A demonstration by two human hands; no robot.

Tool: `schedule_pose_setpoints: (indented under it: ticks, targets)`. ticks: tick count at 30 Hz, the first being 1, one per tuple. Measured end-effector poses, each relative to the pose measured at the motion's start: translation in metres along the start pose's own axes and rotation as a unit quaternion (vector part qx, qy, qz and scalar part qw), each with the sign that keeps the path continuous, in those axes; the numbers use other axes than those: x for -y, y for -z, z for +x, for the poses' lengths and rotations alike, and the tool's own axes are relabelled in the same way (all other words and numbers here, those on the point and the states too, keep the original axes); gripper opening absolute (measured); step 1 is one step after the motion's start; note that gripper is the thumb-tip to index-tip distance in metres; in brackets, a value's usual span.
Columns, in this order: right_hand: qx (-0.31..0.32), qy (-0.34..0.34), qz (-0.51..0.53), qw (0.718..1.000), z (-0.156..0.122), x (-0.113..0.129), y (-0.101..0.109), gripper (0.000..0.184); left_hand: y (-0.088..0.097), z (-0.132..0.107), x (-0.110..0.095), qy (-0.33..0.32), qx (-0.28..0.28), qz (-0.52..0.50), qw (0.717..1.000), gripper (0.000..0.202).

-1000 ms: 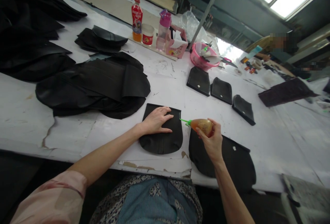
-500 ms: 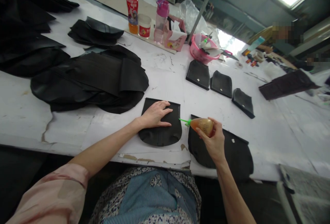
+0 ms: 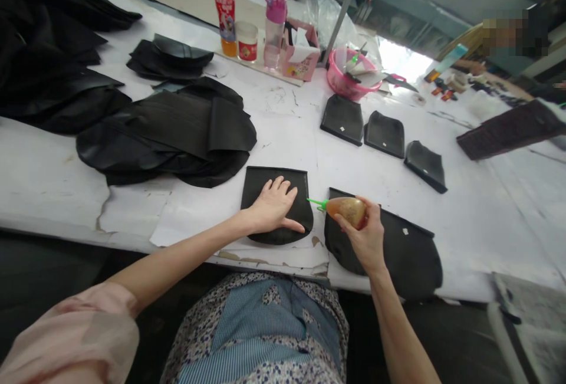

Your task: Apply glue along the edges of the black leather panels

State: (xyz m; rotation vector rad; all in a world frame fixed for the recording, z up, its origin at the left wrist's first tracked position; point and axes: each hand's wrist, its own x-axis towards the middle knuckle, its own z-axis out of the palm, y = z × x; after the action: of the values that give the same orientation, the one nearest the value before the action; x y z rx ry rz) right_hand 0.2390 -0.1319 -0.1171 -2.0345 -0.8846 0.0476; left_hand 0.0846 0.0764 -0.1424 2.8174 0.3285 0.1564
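My left hand (image 3: 276,204) lies flat with spread fingers on a black leather-like panel (image 3: 259,180), which has a straight top edge and a rounded bottom. In my right hand (image 3: 369,233) is a glue bottle (image 3: 347,212) filled with amber liquid, tipped on its side. Its thin green nozzle (image 3: 316,202) points left, at the panel's right edge; whether the tip touches cannot be made out. Under the right hand and bottle lie larger black panels (image 3: 404,254), one with a small white tag.
Stacked black pieces (image 3: 177,130) cover the table's left. Three small black pieces (image 3: 342,118) lie beyond my right hand, near a pink basket (image 3: 349,80). A drink bottle (image 3: 226,15), a jar (image 3: 246,42) and a purple-lidded bottle (image 3: 275,30) stand behind. A person (image 3: 504,42) is at the far right.
My left hand has slid slightly toward the panel's lower right, its thumb now nearer the right edge. The nozzle stays by that edge. The whole view has shifted a little.
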Motion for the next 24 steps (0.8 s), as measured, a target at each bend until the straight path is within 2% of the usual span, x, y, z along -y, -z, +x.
schedule_pose_setpoints:
  ticks: [3,6,15,24]
  targets:
    - [-0.004,0.004,0.002,1.0,-0.004,0.0,0.002,0.059,-0.015,-0.004,-0.016,0.047,0.008,0.018,0.999,0.118]
    - [-0.006,0.009,0.005,1.0,-0.009,-0.003,0.004,0.06,-0.024,-0.005,-0.024,0.065,0.016,0.046,0.997,0.126]
    - [-0.015,-0.002,0.05,0.999,-0.023,-0.018,0.005,0.063,-0.026,-0.009,-0.024,0.061,0.014,0.082,0.995,0.122]
    - [-0.026,-0.025,0.068,0.997,-0.038,-0.02,0.008,0.065,-0.029,-0.01,-0.022,0.056,-0.004,0.081,0.995,0.12]
